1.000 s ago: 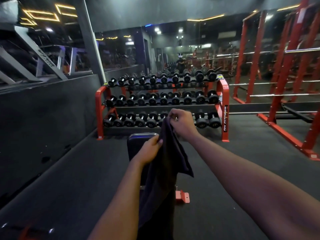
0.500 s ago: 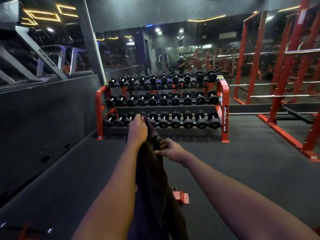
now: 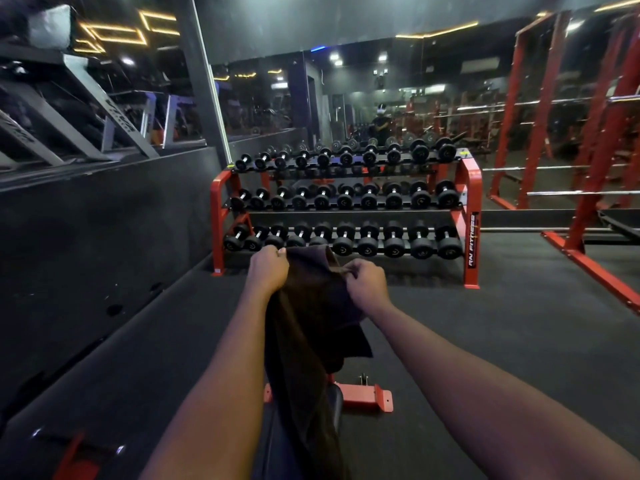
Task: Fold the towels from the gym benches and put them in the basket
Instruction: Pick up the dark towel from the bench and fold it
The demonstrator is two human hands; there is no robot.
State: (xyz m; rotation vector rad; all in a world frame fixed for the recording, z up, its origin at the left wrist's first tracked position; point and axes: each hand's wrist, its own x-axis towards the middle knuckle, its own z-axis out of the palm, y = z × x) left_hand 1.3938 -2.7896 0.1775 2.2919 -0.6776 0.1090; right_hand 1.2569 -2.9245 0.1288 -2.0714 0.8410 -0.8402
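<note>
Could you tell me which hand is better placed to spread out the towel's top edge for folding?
Probably the right hand: it pinches the towel along its top edge, with loose cloth hanging on its side, while the left hand grips the edge's far left end.

towel (image 3: 308,306): dark brown | dumbbell rack (image 3: 471,216): red | dumbbells (image 3: 393,199): black | floor (image 3: 485,323): dark grey

Dim gym, low contrast. Light from small ceiling spots (image 3: 335,57) and yellow LED strips (image 3: 114,31) reflected in the mirror wall. Wide-angle bending at edges, soft blur, dark floor (image 3: 485,323) detail lost.
</note>
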